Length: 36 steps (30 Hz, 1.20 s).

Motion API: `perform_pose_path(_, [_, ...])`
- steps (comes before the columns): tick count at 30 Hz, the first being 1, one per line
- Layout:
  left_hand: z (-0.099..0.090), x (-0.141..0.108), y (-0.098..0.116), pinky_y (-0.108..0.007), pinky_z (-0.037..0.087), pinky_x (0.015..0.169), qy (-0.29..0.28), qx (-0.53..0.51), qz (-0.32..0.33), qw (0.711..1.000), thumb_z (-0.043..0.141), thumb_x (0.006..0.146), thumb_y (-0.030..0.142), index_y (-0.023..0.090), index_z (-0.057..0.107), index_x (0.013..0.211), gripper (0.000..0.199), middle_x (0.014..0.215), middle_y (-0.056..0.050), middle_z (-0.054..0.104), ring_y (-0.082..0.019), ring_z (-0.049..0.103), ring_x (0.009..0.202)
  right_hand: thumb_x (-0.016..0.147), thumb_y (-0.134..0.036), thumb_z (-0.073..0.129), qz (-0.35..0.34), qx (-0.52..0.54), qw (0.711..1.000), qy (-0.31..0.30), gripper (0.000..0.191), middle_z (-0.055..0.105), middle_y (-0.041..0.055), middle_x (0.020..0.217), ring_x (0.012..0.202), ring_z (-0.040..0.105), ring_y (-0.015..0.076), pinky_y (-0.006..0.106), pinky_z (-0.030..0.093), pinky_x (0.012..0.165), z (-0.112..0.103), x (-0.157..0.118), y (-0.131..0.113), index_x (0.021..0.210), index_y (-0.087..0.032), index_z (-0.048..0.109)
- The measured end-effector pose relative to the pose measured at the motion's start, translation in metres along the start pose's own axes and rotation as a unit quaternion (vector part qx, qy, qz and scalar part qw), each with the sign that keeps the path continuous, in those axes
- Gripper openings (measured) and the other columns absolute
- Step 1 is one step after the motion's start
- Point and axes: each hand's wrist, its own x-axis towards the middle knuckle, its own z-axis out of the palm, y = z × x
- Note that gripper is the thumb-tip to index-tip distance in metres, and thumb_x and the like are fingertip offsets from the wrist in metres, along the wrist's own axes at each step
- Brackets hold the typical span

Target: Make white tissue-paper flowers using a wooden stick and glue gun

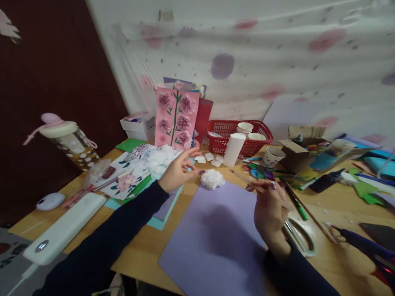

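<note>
A fluffy white flower-like ball [212, 179] sits at the far edge of a purple sheet of paper [212, 242]. My left hand [178, 172] is just left of the ball, its fingers stretched out and one fingertip at the ball's edge; whether it touches cannot be made out. Over the right side of the purple sheet, my right hand [271, 209] is closed in a pinch. From it a thin pale stick [242, 176] points left toward the ball; its kind is too blurred to tell. Scissors [300, 238] lie beside my right wrist.
A white bottle [234, 149] stands before a red basket [216, 142]. A paper cup [274, 156] and a cardboard box [286, 153] are farther right. The hot glue gun [367, 246] lies at right. White stuffing [163, 160], a white device [64, 228] and a drink bottle [69, 142] are left.
</note>
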Motion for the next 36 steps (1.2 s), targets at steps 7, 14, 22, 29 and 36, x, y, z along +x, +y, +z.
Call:
perform_pose_path(7, [0.061,-0.014,0.011,-0.018,0.038,0.041,-0.289,-0.214,-0.135,0.923,0.068,0.073,0.057,0.009,0.061,0.111,0.062,0.072,-0.008,0.069,-0.008,0.056,0.046,0.085,-0.034,0.057,0.136,0.201,0.956,-0.162,0.022,0.062,0.0003,0.07,0.059,0.058,0.0124,0.029,0.047,0.063,-0.003,-0.008,-0.006,0.074,-0.019,0.07])
perform_pose_path(14, [0.02,-0.038,0.016,-0.018,0.037,0.039,-0.297,-0.19,-0.192,0.916,0.062,0.08,0.057,0.01,0.065,0.081,0.047,0.048,-0.002,0.062,-0.008,0.051,0.036,0.084,-0.039,0.058,0.163,0.22,0.956,-0.105,0.025,0.064,-0.0001,0.065,0.055,0.06,0.0123,0.028,0.05,0.058,0.001,-0.006,-0.015,0.071,-0.019,0.068])
perform_pose_path(22, [-0.066,-0.038,0.014,-0.025,0.054,0.067,-0.073,-0.169,-0.158,0.97,0.065,0.083,0.043,0.02,0.07,0.096,0.027,0.087,-0.002,0.077,-0.017,0.071,0.08,0.077,-0.035,0.06,0.17,0.206,0.961,0.077,0.016,0.069,0.0006,0.072,0.069,0.065,0.0128,0.025,0.05,0.063,0.001,0.015,-0.004,0.08,-0.019,0.063])
perform_pose_path(29, [-0.105,-0.046,0.029,-0.021,0.055,0.08,0.176,-0.158,-0.046,0.971,0.066,0.083,0.041,0.033,0.073,0.087,0.012,0.074,0.011,0.075,-0.012,0.07,0.079,0.092,-0.044,0.048,0.079,0.077,0.994,-0.006,0.029,0.068,0.006,0.108,0.101,0.064,0.0181,0.039,0.048,0.088,0.003,0.007,-0.006,0.111,-0.024,0.054])
perform_pose_path(36, [-0.008,-0.071,0.051,-0.041,0.055,0.085,-0.16,-0.252,-0.144,0.943,0.071,0.075,0.049,0.015,0.073,0.095,0.04,0.083,-0.009,0.076,-0.025,0.073,0.08,0.091,-0.057,0.044,0.142,0.046,0.918,-0.367,0.041,0.069,0.0073,0.102,0.1,0.064,0.0216,0.038,0.048,0.092,0.045,-0.024,-0.045,0.092,-0.022,0.063])
